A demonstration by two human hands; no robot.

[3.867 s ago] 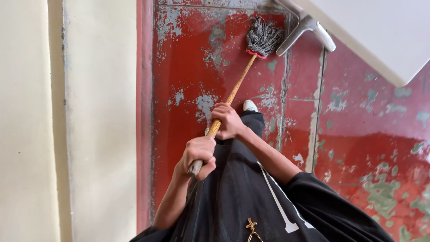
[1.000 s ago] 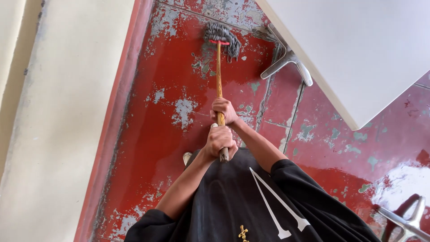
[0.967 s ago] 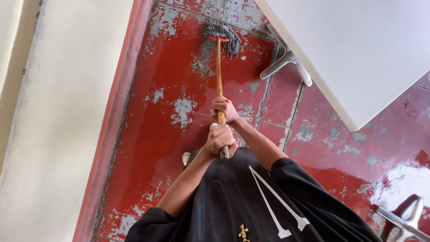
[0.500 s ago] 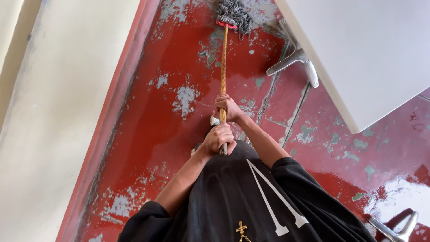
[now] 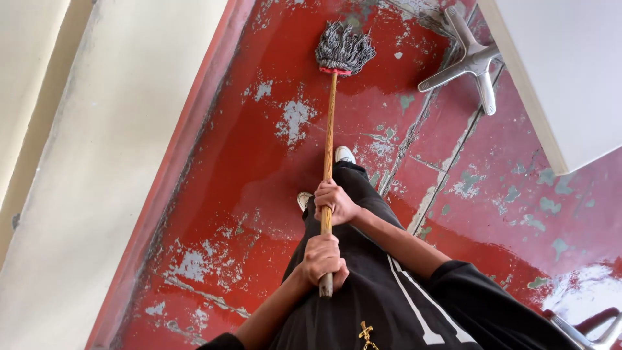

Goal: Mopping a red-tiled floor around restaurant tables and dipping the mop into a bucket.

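I see both hands wrapped tight around the mop handle (image 5: 329, 136), the 1 landmark I place everything by. My left hand (image 5: 322, 260) is fisted around the near end of the handle, with only a short stub of wood showing below its fingers. My right hand (image 5: 335, 203) grips the same handle just above the left, fingers fully curled around the wood, the 2 hands close together but not touching. From the right hand the handle runs nearly straight away from me to the grey string mop head (image 5: 344, 48), which lies spread on the red painted floor (image 5: 246, 162) at the handle's far end, well apart from both grips. The floor there looks wet and is worn in pale patches. 2 white shoes (image 5: 344, 154) show just beside the handle, near the right hand. To the right of the mop head stands a metal table foot (image 5: 468, 61), under a white tabletop (image 5: 564, 71). Left of the handle, past the red floor, runs a cream wall (image 5: 84, 162).
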